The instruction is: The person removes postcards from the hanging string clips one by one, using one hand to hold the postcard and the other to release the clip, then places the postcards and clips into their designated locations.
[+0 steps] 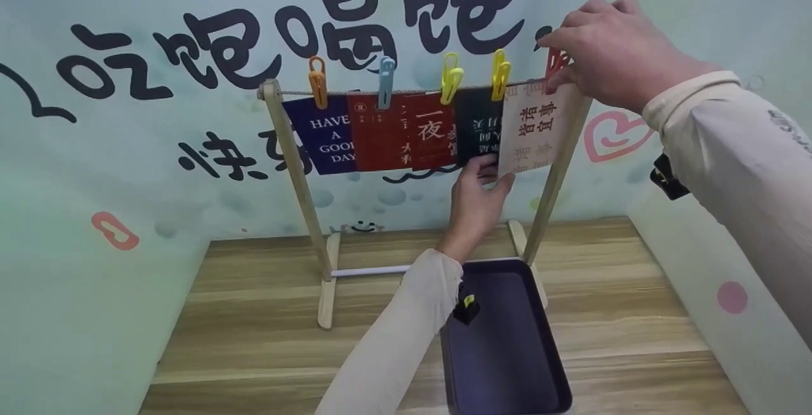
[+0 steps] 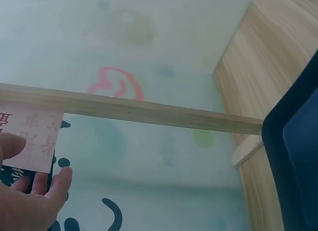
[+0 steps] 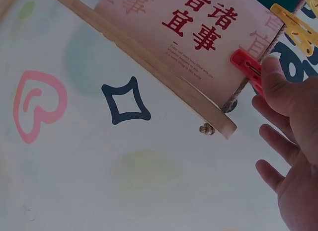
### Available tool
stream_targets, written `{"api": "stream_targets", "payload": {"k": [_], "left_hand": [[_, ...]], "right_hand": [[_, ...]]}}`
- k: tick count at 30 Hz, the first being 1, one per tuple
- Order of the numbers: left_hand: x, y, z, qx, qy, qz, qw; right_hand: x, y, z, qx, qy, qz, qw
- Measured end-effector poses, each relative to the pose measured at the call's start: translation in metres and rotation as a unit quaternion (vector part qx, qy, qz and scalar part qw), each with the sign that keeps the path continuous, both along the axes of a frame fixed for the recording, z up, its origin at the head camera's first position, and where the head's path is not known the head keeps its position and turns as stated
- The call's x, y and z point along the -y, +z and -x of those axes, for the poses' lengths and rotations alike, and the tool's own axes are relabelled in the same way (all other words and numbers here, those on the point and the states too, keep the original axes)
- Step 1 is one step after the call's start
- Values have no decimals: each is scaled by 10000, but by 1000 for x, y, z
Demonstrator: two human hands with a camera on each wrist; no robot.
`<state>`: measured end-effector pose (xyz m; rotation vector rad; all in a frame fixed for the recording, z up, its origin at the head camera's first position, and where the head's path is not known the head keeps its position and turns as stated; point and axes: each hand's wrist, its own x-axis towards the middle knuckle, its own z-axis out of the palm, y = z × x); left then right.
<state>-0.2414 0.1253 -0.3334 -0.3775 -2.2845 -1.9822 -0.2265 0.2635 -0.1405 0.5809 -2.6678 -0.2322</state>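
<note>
My right hand point(image 1: 612, 53) pinches a red clothespin point(image 3: 247, 64) between thumb and index finger, at the right end of a string. The clothespin sits on the top edge of a pale pink card point(image 1: 530, 126) with red characters. At that card's lower edge, my left hand point(image 1: 477, 202) holds it, the thumb in front and the other fingers behind. Those fingers overlap the lower part of a dark green card point(image 1: 477, 126) hanging beside it. In the left wrist view, part of the left hand point(image 2: 25, 201) is cut off by the frame.
Orange point(image 1: 318, 83), blue point(image 1: 386, 83) and yellow clothespins point(image 1: 451, 79) hold a navy card point(image 1: 323, 136) and red cards point(image 1: 380, 136) on the string. A wooden stand point(image 1: 295, 180) carries the string. Below lies a dark tray point(image 1: 507, 339) on the wood-grain table point(image 1: 254, 339); a printed wall stands behind.
</note>
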Motion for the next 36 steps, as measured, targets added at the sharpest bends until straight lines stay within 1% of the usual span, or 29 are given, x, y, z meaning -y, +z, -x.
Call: {"api": "stream_targets", "payload": {"k": [3, 6, 9, 11, 15, 21, 25, 29, 32, 36], "left_hand": [[-1, 0, -1, -133, 76, -14, 9999], [-2, 1, -3, -12, 40, -417, 9991], [-3, 2, -5, 144, -12, -915, 9957], [-2, 3, -6, 172, -4, -1015, 9947], [2, 4, -7, 76, 109, -872, 9961], [3, 3, -8, -40, 182, -627, 9979], [7, 6, -10, -98, 233, -401, 9989], [10, 7, -13, -74, 198, -329, 9992], [14, 7, -15, -95, 195, -225, 9995], [20, 4, -19, -68, 261, -24, 9996]], "right_hand": [[1, 1, 0, -34, -13, -75, 10000], [2, 1, 0, 61, -104, -80, 9999], [3, 3, 0, 149, -172, -3, 9997], [3, 5, 0, 192, -164, 65, 9997], [1, 8, -1, 208, -28, 147, 9997], [-4, 9, -2, 176, 82, 319, 9993], [-6, 10, -2, -109, 152, 312, 9993], [-9, 9, -3, -484, 169, 327, 9981], [-12, 7, -5, -591, 65, 558, 9967], [-17, 4, -9, -584, -89, 1049, 9927]]}}
